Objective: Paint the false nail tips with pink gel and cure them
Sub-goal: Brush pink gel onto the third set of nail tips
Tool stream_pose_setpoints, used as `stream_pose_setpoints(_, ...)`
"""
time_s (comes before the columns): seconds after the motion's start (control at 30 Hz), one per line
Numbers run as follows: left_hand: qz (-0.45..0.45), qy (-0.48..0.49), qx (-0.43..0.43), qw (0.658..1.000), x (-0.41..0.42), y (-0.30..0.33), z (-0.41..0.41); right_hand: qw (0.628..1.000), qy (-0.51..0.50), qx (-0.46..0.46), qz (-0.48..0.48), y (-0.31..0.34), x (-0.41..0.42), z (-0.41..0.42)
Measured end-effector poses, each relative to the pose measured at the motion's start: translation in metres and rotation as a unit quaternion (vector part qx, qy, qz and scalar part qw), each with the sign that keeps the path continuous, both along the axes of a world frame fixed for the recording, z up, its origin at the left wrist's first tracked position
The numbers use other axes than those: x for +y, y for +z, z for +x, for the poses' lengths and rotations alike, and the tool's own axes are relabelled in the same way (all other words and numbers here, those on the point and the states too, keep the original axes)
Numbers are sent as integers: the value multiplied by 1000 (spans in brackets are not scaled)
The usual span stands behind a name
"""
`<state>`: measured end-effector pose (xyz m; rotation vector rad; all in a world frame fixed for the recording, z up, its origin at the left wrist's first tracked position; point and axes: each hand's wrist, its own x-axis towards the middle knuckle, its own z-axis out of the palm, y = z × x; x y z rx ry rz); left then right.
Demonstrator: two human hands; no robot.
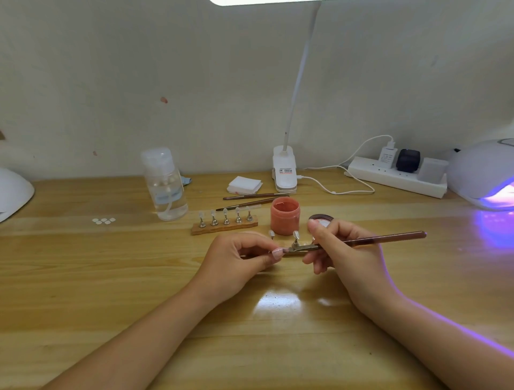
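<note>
Lighting: bright, even, white; source a lamp head [267, 2] at the top edge, blown out to pure white. Second source: curing lamp [484, 175] at right, violet glow spilling on the desk [83, 278] and rimming the right forearm [445, 334]. Glare: white patch on the desk between the wrists. Shadows: soft, short, under both hands. Focus: centre fairly sharp; bottle [165, 183] slightly soft. Distortion: wide-angle, desk edge bowed, corners stretched.
</note>
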<state>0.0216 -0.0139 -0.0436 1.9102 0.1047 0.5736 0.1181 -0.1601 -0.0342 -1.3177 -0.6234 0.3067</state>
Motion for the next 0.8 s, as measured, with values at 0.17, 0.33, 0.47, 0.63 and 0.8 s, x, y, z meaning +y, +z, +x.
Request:
stream_pose_setpoints(0.17,-3,1,2,1000,0,0,0,998,-35,-33,33,-1,-2,0)
stream_pose_setpoints(0.33,1,3,5,1000,0,0,1,995,25,-99,14,-3,1,-5)
stream_pose_setpoints(0.47,-9,0,8,1000,0,0,0,993,23,-112,11,-5,1,-4)
stream_pose_setpoints(0.63,-22,3,6,1000,-1,0,1,996,-34,-82,23,-6,0,-1)
stream_pose_setpoints(0.8,-26,2,12,1000,-1,0,0,994,-38,-98,37,-6,0,-2)
